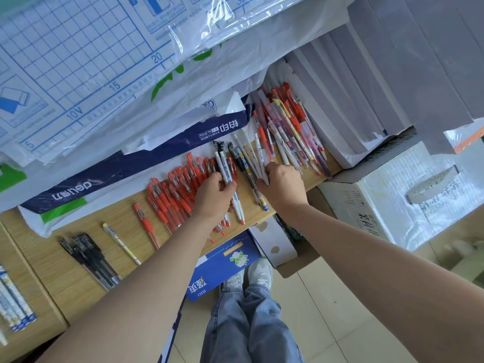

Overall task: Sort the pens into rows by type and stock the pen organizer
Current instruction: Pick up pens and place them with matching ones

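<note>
In left hand [215, 193]: two white pens [225, 167] gripped. Right hand [284, 186] pinches loose pens [258, 159]; should pull matching ones only, caps aligned.

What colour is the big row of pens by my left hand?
The pens are red; head view.

Hands [214, 191] 2; white pens [225, 166] gripped left 2; black pens [89, 260] 3.

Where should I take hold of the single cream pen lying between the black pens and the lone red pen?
Pinch the cream pen at mid-barrel, coming straight down from above with fingers on its two long sides. It lies flat and alone on the wooden shelf, with bare wood along both sides, so nothing should crowd the fingers there.
</note>
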Tool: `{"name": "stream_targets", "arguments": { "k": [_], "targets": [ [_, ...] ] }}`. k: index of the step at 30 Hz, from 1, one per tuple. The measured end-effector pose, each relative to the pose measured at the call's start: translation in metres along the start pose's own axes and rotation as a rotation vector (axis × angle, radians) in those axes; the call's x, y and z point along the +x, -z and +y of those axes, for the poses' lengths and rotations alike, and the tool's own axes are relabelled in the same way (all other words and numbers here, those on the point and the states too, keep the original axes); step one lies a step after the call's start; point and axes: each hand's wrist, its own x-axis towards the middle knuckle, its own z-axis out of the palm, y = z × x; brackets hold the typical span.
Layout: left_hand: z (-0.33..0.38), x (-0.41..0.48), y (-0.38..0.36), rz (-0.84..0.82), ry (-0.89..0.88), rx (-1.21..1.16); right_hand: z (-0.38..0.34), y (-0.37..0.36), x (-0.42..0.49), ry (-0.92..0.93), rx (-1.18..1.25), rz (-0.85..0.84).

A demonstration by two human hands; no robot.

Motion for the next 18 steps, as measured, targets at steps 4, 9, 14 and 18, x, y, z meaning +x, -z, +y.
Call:
{"name": "stream_targets", "arguments": {
  "k": [4, 9, 14, 18],
  "targets": [
    [0.002, 0.0, 0.002, -0.004, -0.007, -0.031, 0.0, 0.001, 0.004, 0.015, 0.042, -0.05],
    [0.007, -0.007, 0.001, -0.003, -0.009, -0.092, 0.009, 0.017, -0.007, 0.042, 0.299, -0.16],
    [0.016, -0.02, -0.006, 0.014, -0.038, -0.165, 0.002, 0.027, -0.027, 0.134, 0.276, -0.298],
    [0.011, -0.036, 0.001, 0.075, -0.109, -0.067, -0.007, 0.029, -0.037, 0.156, 0.295, -0.325]
  ]
}}
